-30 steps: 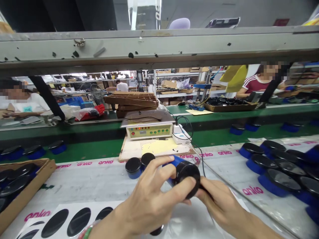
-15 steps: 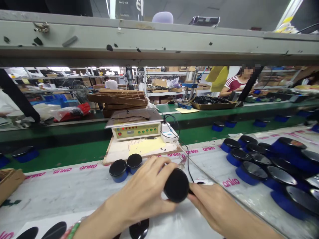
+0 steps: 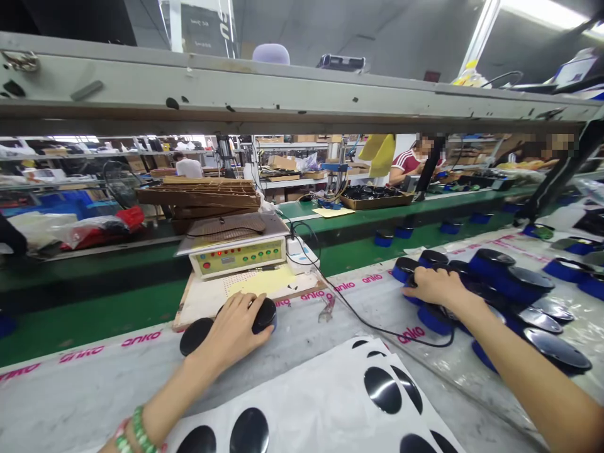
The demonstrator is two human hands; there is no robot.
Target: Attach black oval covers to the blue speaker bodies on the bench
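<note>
My left hand (image 3: 238, 327) is closed round a blue round piece with a glossy black top (image 3: 265, 313), its thumb on the near side. Another black-topped piece (image 3: 195, 336) sits just left of that hand. My right hand (image 3: 436, 288) reaches to the left edge of a cluster of blue pieces with black tops (image 3: 488, 264), fingers curled. A thin black cable (image 3: 377, 327) loops up beneath it; what the fingers hold is hidden. Nearer to me lie white sheets (image 3: 311, 402) carrying black ovals (image 3: 250, 431).
A control box with lit buttons (image 3: 238, 257) stands on a board at the back. Behind runs a green belt (image 3: 117, 324) with more blue pieces on it. A pale shelf beam (image 3: 283, 91) crosses overhead. Two people sit beyond, at the right.
My hands have parted from the black-faced piece they held together. The left has moved left and back to the bench pieces, the right out to the cluster. The view has shifted right.
</note>
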